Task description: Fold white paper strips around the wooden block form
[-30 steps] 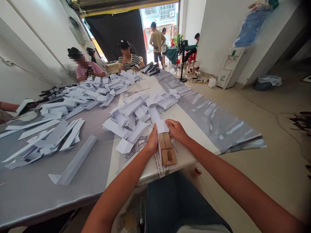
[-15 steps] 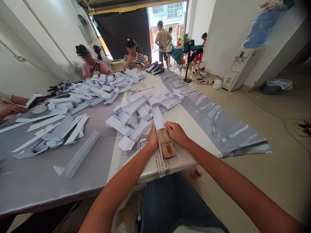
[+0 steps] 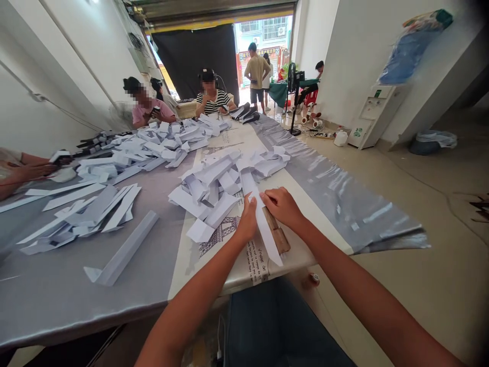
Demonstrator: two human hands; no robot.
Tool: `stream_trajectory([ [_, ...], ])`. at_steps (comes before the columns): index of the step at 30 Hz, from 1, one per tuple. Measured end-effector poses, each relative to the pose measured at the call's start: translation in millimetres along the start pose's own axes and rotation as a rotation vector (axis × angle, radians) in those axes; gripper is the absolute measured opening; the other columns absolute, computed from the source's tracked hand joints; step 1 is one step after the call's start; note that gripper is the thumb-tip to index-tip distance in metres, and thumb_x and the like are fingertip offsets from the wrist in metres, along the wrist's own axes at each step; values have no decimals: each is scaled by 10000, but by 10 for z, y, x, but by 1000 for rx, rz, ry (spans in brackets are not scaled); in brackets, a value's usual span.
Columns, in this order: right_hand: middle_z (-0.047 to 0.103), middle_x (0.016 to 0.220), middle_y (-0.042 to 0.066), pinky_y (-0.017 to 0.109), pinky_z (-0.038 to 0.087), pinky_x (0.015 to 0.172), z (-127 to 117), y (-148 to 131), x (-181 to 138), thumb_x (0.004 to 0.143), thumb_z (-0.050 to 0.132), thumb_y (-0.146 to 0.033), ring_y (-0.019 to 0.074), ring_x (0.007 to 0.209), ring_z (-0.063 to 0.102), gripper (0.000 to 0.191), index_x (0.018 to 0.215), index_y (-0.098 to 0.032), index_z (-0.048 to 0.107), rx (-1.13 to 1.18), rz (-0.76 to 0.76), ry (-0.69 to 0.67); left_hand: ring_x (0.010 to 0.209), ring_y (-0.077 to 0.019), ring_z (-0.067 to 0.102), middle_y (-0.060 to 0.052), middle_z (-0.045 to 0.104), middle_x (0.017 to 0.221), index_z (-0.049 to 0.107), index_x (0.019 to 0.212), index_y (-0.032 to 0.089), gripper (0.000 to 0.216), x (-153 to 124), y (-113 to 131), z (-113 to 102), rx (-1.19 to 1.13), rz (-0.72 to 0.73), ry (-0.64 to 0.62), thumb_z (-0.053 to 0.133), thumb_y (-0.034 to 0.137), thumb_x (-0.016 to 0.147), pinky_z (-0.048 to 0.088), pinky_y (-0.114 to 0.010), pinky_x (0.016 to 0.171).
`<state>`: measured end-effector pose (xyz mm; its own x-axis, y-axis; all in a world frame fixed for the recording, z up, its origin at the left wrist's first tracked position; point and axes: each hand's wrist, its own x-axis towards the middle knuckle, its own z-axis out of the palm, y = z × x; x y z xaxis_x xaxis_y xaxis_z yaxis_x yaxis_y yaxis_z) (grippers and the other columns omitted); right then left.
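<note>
A long grey-covered desk (image 3: 57, 306) carries a heap of folded white papers (image 3: 214, 176) just beyond the hands. At the near edge a white paper strip (image 3: 269, 239) lies slanted over a wooden block (image 3: 280, 237). The left hand (image 3: 248, 219) and right hand (image 3: 282, 206) flank its upper part, fingers pinched onto the strip.

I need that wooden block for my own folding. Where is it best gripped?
Probably by the wooden block's bare near end, with the grip across its long sides, coming from the table edge: the white paper strip and the right hand cover its far end.
</note>
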<state>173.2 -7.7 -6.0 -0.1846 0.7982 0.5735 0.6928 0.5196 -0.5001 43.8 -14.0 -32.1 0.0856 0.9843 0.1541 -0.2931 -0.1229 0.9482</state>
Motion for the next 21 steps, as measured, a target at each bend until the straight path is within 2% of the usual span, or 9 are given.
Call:
stream_trajectory([
  [2,394,485,-45,278,303,675,-77,-56,55,908,394,-342,100,477,318,402,539,-191,348,-30,-26,-94,1054,-144,527,-8,620,1061,585,1107,247,266,-43,43,11,49,55,-25,473,369,899,345,-209,931],
  [5,486,518,-17,292,295,683,-132,-150,111,915,403,-311,111,486,340,378,557,-190,415,-129,-70,-172,1106,-147,498,-17,589,1120,551,1146,249,285,-74,42,13,81,100,1,419,362,920,317,-218,970],
  [9,596,624,42,308,277,690,-107,-261,116,936,375,-245,141,548,432,345,618,-179,492,-201,-123,-209,1078,-143,512,-23,598,1086,577,1093,232,262,-76,-5,-1,44,143,48,409,343,926,324,-221,970],
  [14,575,588,29,309,291,687,-112,-245,152,928,381,-259,135,534,426,360,601,-177,507,-184,-139,-217,1042,-134,541,-12,629,1040,606,1043,236,221,-74,-3,11,-27,123,80,455,326,910,358,-212,942],
  [16,566,586,18,297,319,679,-116,-152,238,919,396,-302,138,558,453,362,606,-179,531,-71,-117,-185,976,-143,582,-15,647,980,601,1016,222,220,-65,-4,24,-92,37,66,470,354,898,406,-228,893],
  [19,659,859,55,290,384,770,-68,36,421,872,474,-394,173,825,562,282,802,-175,639,259,1,8,711,-192,637,-48,651,758,584,952,159,384,-37,-13,25,-194,-279,-18,432,502,871,488,-304,696],
  [20,672,952,59,299,394,819,-33,94,476,871,469,-429,179,909,576,317,865,-180,664,413,65,-12,633,-205,631,-59,639,691,581,921,136,452,-23,-13,17,-225,-373,-45,409,550,857,488,-320,629],
  [21,684,967,61,310,409,836,10,142,519,858,476,-476,187,935,588,363,873,-179,685,561,127,-105,581,-211,623,-69,627,645,581,891,119,505,-7,-10,4,-258,-434,-60,392,585,845,481,-324,581],
])
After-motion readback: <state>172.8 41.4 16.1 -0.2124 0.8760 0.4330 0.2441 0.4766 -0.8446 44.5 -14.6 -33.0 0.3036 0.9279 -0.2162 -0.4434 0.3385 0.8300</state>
